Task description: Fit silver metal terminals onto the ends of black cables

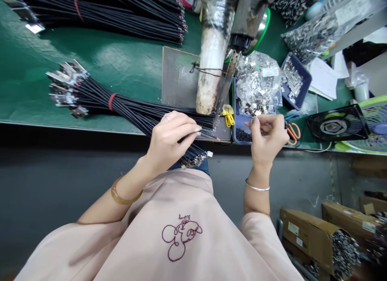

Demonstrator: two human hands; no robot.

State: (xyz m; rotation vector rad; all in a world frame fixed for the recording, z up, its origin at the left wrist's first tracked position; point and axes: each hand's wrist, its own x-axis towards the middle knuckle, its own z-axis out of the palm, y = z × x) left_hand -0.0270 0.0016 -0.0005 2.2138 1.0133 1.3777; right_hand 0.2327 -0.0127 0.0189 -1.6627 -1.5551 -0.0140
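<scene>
A bundle of black cables [127, 105] tied with a red band lies across the green bench, metal plugs fanned out at its left end. My left hand [171, 140] is closed, pinching one black cable from the bundle near its right end, where more metal connector ends [196, 160] hang over the bench edge. My right hand [266, 138] is closed in a pinch on a small metal shell, just in front of a blue tray [238, 123] holding a clear bag of metal shells [256, 85].
A wrapped machine column [211, 59] stands on a grey plate behind my hands. Yellow clips [229, 115], orange-handled scissors [292, 132], a second blue tray of shells [294, 79] and a small fan [337, 125] lie to the right. More black cables [105, 13] lie at the back. Cardboard boxes [314, 232] sit below.
</scene>
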